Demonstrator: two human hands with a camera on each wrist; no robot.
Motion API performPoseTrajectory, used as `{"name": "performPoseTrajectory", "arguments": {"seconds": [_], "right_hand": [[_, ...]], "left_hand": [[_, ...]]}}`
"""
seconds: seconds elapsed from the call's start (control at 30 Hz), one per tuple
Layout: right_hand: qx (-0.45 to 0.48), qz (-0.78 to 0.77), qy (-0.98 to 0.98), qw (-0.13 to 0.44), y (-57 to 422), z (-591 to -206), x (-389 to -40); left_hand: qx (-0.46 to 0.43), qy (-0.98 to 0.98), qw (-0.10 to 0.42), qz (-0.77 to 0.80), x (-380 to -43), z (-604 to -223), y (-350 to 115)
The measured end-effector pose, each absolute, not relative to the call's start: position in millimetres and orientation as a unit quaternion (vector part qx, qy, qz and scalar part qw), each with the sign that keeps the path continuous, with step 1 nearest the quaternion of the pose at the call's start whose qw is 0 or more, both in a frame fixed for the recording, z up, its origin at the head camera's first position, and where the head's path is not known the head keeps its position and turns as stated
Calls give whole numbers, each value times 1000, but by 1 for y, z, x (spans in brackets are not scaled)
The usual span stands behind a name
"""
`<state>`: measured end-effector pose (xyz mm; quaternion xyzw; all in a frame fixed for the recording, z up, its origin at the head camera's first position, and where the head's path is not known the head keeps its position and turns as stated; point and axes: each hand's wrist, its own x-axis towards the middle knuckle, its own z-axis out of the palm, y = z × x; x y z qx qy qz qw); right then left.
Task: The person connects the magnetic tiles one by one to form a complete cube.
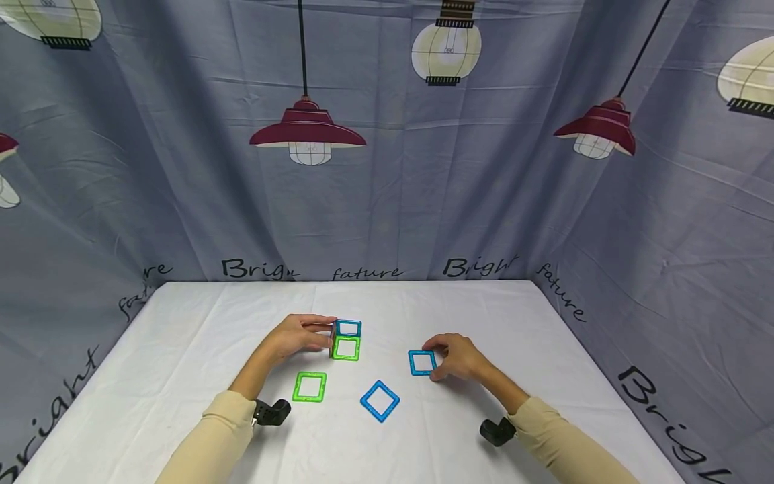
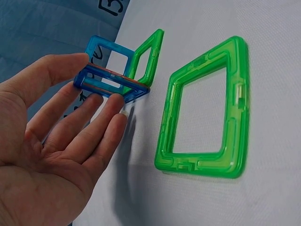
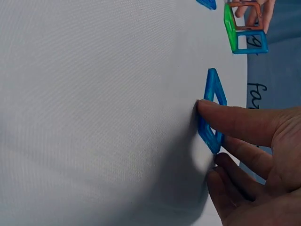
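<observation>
My left hand [image 1: 300, 335] holds a small standing structure of magnetic square tiles by its upright orange tile [image 1: 332, 340], thumb [image 2: 56, 70] on one edge and fingertips [image 2: 120, 101] on the other. A blue tile [image 1: 348, 328] and a green tile [image 1: 346, 349] join that structure [image 3: 244, 28]. My right hand [image 1: 457, 357] pinches the right edge of a loose blue tile [image 1: 421, 362] lying on the white table [image 1: 181, 323]; the index finger [image 3: 221, 115] lies across the blue tile [image 3: 212, 89], with the thumb at its near corner.
A flat green tile [image 1: 310, 387] [image 2: 207, 108] lies in front of the left hand. A blue tile [image 1: 379, 400] turned like a diamond lies near the table's front middle. Grey lamp-printed cloth walls [image 1: 387, 168] enclose the table on three sides.
</observation>
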<state>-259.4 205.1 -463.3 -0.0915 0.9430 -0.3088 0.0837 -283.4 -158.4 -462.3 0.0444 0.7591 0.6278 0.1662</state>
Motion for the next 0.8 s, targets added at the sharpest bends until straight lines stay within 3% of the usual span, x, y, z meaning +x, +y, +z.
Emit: {"name": "performPoseTrajectory", "arguments": {"seconds": [0.43, 0.8], "right_hand": [[-113, -294, 948, 48, 199, -467, -262], [-133, -294, 946, 27, 165, -473, -273]], "left_hand": [[41, 768, 165, 617, -282, -459, -158], [44, 762, 167, 625, -282, -462, -159]]}}
